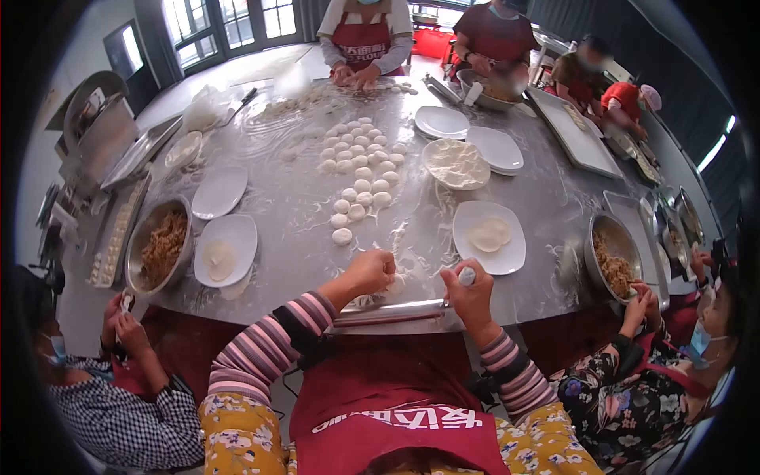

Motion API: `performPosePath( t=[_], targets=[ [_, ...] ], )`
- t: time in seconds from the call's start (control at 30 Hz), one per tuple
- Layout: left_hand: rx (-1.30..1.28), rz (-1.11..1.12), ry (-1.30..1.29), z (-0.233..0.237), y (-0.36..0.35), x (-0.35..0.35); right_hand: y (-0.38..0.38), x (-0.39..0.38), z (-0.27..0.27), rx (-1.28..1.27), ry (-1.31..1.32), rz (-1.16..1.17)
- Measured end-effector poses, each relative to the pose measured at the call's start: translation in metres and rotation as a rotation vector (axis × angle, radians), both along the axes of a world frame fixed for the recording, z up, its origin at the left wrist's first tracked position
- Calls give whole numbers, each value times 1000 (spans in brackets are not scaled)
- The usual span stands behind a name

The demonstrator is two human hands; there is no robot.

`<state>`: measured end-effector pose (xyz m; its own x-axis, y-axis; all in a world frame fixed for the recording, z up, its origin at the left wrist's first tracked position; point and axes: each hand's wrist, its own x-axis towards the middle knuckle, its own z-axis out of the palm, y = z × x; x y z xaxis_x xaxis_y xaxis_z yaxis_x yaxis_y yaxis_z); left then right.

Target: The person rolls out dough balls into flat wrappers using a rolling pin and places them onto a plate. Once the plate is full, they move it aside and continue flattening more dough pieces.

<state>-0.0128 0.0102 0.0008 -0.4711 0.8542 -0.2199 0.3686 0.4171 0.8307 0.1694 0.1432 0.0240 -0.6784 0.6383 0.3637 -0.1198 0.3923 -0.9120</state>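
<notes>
while the fingers of the left hand (369, 273) are curled tight into a loose fist, their tips press down on a flat, pale dough disc (393, 286) that lies at the near edge of the table, low in the middle of the frame. just right of it, the right hand (469, 297) is clenched round a pale rod (467, 275), whose smooth rounded end pokes up above the knuckles. both wrists come out of striped knit sleeves (261, 348) above a red apron (380, 396).

beyond the knuckles the steel table (293, 237) is shiny, dusted and streaked with flour, with a rounded rim. small round dough balls (360, 190) run in loose rows up the middle of the frame. right of centre, an oval white plate (514, 257) holds thin round wrappers (488, 233); a like plate (241, 229) sits at the left. beside that one, a metal bowl (138, 237) holds shredded brown filling, and a second bowl (590, 245) of it stands at the right. a heaped plate of flour (455, 164) lies further up. at lower left, a co-worker's hands (123, 321) are held together by the table's edge.
</notes>
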Motion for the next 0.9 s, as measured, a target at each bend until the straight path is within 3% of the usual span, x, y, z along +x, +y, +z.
performPosePath(
  t=[0.07, 0.27, 0.33, 0.37, 0.43, 0.47, 0.5, 0.57, 0.6, 0.63, 0.7, 0.73, 0.77, 0.9],
  targets=[
    [-18, -80, 254, -1, -2, 0, 9, -21, 1, 75, 9, -48],
    [-37, -63, 246, 7, 9, 9, 27, -63, -20, 98, 10, -107],
    [23, -136, 258, 3, 7, 8, 21, -46, -21, 234, -40, -181],
    [37, -101, 264, -6, 6, 6, 12, -32, -10, 422, -67, -259],
    [77, 16, 284, -26, 3, 4, 16, -12, -44, 214, -49, -240],
    [64, -39, 255, -26, 1, 3, 6, -6, -30, 42, -44, -190],
    [-6, -80, 154, -11, -3, 5, 13, -16, -28, 54, -28, -178],
    [-41, -122, 178, -9, 2, 9, 21, -35, -37, 261, -11, -202],
    [-44, -122, 185, -7, 7, 10, 30, -49, -38, 486, 5, -240],
    [-24, -104, 238, -6, 12, 11, 28, -55, -29, 486, 11, -240],
    [-3, -70, 293, -6, 15, 10, 18, -66, -13, 18, -9, -130],
    [-28, -134, 261, -6, 14, 8, 21, -59, -18, 85, -90, -147],
    [-48, -198, 233, -6, 13, 4, 27, -49, -29, 335, -91, -208],
    [53, -212, 162, -16, -2, -5, 14, -15, -24, 171, -53, -181]
  ],
)
